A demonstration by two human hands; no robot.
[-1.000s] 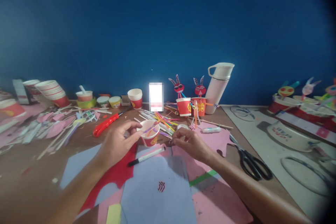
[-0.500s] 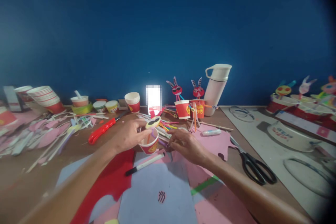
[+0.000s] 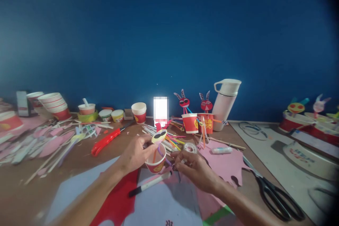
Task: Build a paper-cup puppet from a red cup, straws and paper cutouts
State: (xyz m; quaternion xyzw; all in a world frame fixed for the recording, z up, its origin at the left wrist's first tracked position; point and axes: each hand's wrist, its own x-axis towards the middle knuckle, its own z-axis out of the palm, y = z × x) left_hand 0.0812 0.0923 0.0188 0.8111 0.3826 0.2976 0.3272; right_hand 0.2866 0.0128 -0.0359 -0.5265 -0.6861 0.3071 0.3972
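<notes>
My left hand (image 3: 135, 153) is closed around the upper part of a paper-cup puppet, its thumb just under the yellow face (image 3: 159, 136) with black eyes and red ears. Below that face, an orange and a purple straw show inside the red and white paper cup (image 3: 155, 166). My right hand (image 3: 194, 169) is pinched at the cup's right side, at the end of the purple straw (image 3: 168, 162), where a small dark-marked piece shows by the thumb. Its curled fingers partly hide this spot. Behind its knuckles lies a tape roll (image 3: 190, 147).
A marker (image 3: 150, 184) lies on blue paper in front. Scissors (image 3: 275, 194) and pink paper (image 3: 225, 164) are at right, a red utility knife (image 3: 106, 142) at left. Finished rabbit puppets (image 3: 190, 122), a tilted white flask (image 3: 225, 104) and stacked cups (image 3: 55, 106) stand along the wall.
The whole scene has shifted down and slightly right as the camera moved. The tape roll now shows beyond my right hand. Both hands keep nearly the same hold beside the cup.
</notes>
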